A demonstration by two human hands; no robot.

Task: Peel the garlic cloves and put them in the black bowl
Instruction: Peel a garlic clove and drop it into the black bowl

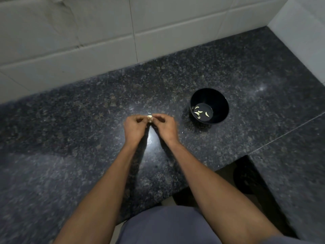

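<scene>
Pinching a garlic clove (149, 118) between both hands, left hand (135, 128) and right hand (166, 126), fingers clamped on it, mid-table (88, 120); black bowl (209, 105) with peeled cloves (199, 111) stands apart right, well inside the edges

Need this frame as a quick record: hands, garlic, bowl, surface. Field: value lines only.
left hand: pinches garlic
right hand: pinches garlic from the other side
garlic: held between both hands above the counter
black bowl: upright, right of hands, several peeled cloves inside
counter: dark speckled stone
wall: pale tiles
</scene>
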